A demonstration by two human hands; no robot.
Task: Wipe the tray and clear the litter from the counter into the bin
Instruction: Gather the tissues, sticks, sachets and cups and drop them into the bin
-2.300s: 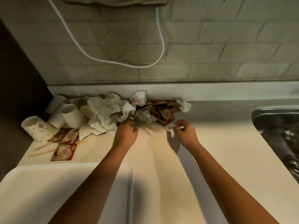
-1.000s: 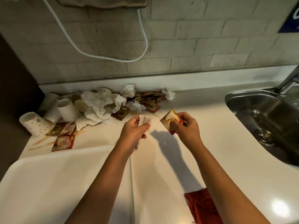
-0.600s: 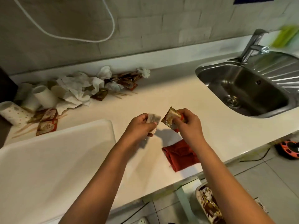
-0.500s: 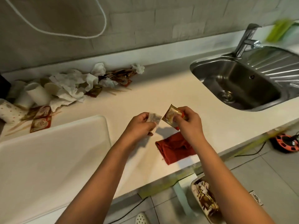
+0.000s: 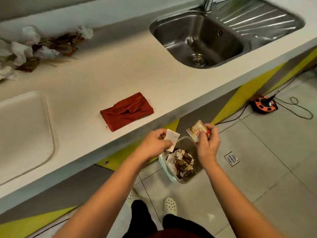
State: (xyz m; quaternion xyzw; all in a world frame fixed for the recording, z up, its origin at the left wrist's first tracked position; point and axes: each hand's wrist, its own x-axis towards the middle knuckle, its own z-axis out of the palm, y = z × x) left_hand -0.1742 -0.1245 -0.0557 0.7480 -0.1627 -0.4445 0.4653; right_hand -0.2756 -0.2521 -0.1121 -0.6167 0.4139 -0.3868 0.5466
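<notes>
Head camera: we look down past the counter [image 5: 130,73] edge at our two hands held over one bin [image 5: 186,144] on the floor tiles. Our left hand [image 5: 154,146] pinches one small white paper scrap [image 5: 171,138] between thumb and curled fingers; our right hand [image 5: 208,143] pinches one cream-and-red sachet [image 5: 197,130] the same way. Both pieces hang just above the bin's open mouth, which already holds a heap of brown wrappers and white paper.

On the counter we count one red cloth [image 5: 127,110], crumpled flat near the front edge, and one white tray [image 5: 25,134] at the left, near side, apart from the cloth. Far left, against the back ledge, lies one litter pile [image 5: 41,47]: crumpled white tissues, brown sachets and thin wooden sticks, too tangled to count singly. One steel sink [image 5: 199,40] sits far right with one tap above it. On the floor at the right we see one orange cable reel [image 5: 264,105] and one floor drain [image 5: 231,158].
</notes>
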